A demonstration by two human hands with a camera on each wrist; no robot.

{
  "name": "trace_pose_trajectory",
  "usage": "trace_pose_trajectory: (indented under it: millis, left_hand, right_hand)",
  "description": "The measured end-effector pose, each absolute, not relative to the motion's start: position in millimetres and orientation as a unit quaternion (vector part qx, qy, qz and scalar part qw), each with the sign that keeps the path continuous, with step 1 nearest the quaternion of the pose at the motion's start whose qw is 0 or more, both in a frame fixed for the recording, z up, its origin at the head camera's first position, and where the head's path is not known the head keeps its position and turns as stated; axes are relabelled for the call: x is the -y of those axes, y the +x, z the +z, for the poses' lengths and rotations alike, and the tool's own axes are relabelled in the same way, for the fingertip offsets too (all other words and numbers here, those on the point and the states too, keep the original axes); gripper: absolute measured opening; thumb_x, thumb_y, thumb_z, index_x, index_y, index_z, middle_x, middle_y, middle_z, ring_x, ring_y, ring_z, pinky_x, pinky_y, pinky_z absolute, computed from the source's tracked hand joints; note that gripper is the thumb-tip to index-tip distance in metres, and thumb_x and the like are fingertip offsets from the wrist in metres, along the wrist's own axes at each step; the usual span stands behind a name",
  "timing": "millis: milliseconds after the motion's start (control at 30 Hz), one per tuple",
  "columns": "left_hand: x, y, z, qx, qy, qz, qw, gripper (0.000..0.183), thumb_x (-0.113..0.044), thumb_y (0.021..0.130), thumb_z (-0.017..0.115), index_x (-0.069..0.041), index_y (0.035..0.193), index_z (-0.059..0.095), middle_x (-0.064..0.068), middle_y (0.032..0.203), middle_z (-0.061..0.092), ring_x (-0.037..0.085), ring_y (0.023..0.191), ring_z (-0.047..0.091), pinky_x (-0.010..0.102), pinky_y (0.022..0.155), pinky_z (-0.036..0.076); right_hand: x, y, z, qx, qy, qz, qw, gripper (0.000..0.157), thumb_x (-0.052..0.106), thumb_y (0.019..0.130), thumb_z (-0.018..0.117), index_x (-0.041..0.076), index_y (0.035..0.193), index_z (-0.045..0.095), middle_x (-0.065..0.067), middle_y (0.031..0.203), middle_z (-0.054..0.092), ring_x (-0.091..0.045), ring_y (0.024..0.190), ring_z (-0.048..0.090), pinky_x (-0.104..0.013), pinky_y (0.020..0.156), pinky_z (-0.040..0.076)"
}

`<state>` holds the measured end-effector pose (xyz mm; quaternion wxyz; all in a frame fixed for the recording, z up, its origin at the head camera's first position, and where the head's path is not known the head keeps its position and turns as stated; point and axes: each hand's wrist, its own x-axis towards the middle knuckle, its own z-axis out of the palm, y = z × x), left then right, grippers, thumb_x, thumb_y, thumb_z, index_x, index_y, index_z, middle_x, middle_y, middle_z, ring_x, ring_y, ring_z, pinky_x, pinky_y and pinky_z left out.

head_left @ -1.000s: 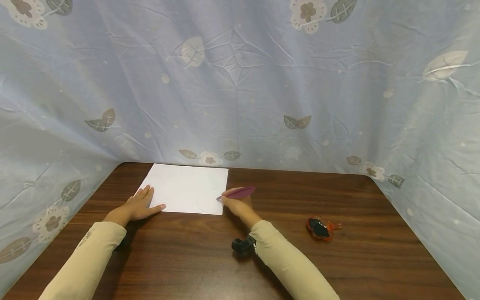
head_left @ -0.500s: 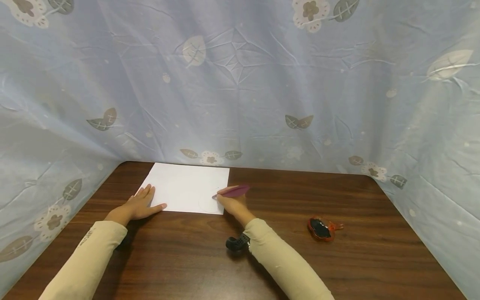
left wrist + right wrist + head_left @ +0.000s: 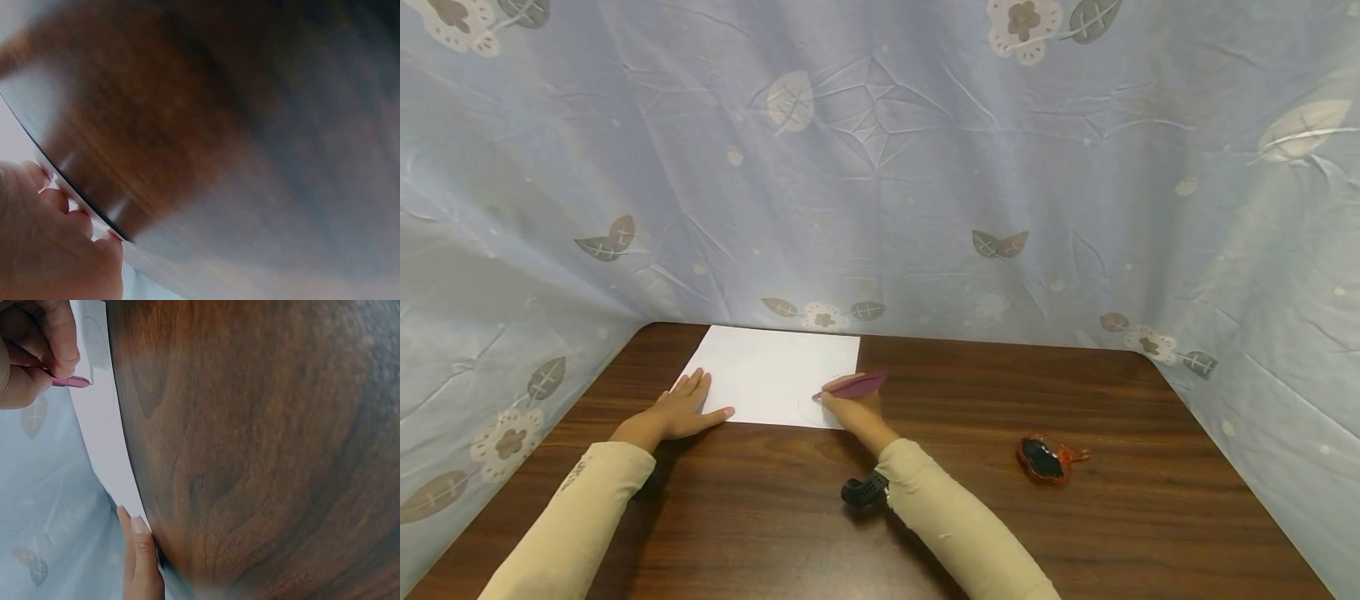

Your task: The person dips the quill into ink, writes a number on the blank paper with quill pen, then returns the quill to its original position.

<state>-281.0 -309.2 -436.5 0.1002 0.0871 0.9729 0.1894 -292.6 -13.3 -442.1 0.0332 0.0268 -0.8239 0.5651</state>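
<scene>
A white sheet of paper (image 3: 767, 362) lies at the back left of the table. My left hand (image 3: 676, 413) rests flat on its left edge, fingers spread and thumb along the near edge. My right hand (image 3: 854, 408) pinches a purple pen (image 3: 861, 384) with a broad, feather-like body, over the right part of the paper. Near the pen's tip in the right wrist view, a thin curved line (image 3: 114, 394) shows on the paper. Only the fingers and part of the palm of my left hand (image 3: 56, 244) appear in the left wrist view.
On the right side of the dark wooden table (image 3: 970, 517) lies a small orange-and-black object (image 3: 1045, 459), its kind unclear. A pale blue patterned curtain (image 3: 925, 183) hangs behind and at both sides. A black wrist device (image 3: 863, 491) hangs beneath my right wrist.
My right hand and the pen have moved left across the paper. My left hand stays where it was on the sheet.
</scene>
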Motion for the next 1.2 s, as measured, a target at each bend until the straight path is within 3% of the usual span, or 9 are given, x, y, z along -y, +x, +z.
trace_pose_trajectory:
  millis: [167, 367, 567, 1000, 1200]
  left_hand:
    - [307, -279, -434, -0.975, 0.089, 0.177, 0.102, 0.097, -0.056, 0.092, 0.049, 0.019, 0.144, 0.013, 0.040, 0.150, 0.005, 0.057, 0.138, 0.003, 0.072, 0.105, 0.008]
    - [309, -280, -437, -0.971, 0.090, 0.194, 0.103, 0.101, -0.059, 0.091, 0.048, 0.018, 0.144, 0.011, 0.039, 0.151, 0.003, 0.056, 0.138, 0.001, 0.071, 0.106, 0.004]
    - [310, -283, -440, -0.972, 0.090, 0.193, 0.101, 0.101, -0.059, 0.091, 0.049, 0.018, 0.144, 0.010, 0.040, 0.150, 0.002, 0.057, 0.138, -0.001, 0.072, 0.105, 0.003]
    - [308, -280, -437, -0.974, 0.088, 0.184, 0.101, 0.099, -0.056, 0.092, 0.050, 0.019, 0.144, 0.012, 0.040, 0.150, 0.004, 0.057, 0.138, 0.002, 0.072, 0.105, 0.006]
    - [309, -281, -437, -0.975, 0.088, 0.180, 0.101, 0.098, -0.056, 0.092, 0.050, 0.019, 0.144, 0.013, 0.040, 0.150, 0.005, 0.057, 0.137, 0.003, 0.072, 0.105, 0.007]
  right_hand:
    - [19, -291, -443, 0.809, 0.025, 0.586, 0.028, 0.012, 0.010, 0.075, 0.074, 0.007, 0.086, 0.076, -0.003, 0.086, 0.073, -0.011, 0.081, 0.062, -0.021, 0.077, 0.048]
    - [26, -286, -442, 0.822, -0.029, 0.569, -0.005, 0.019, 0.020, 0.075, 0.077, 0.007, 0.089, 0.074, -0.003, 0.086, 0.067, -0.013, 0.081, 0.059, -0.025, 0.081, 0.049]
    - [28, -284, -442, 0.833, -0.023, 0.552, -0.015, 0.018, 0.022, 0.076, 0.076, 0.009, 0.088, 0.073, -0.003, 0.088, 0.066, -0.016, 0.086, 0.060, -0.027, 0.086, 0.049]
    - [26, -284, -446, 0.821, 0.030, 0.569, -0.014, 0.012, 0.018, 0.078, 0.073, 0.014, 0.089, 0.076, 0.005, 0.085, 0.070, -0.003, 0.077, 0.056, -0.019, 0.076, 0.047]
    - [22, -288, -447, 0.758, 0.043, 0.651, 0.001, 0.019, 0.011, 0.080, 0.072, 0.002, 0.096, 0.073, -0.008, 0.094, 0.071, -0.008, 0.083, 0.060, -0.024, 0.082, 0.050]
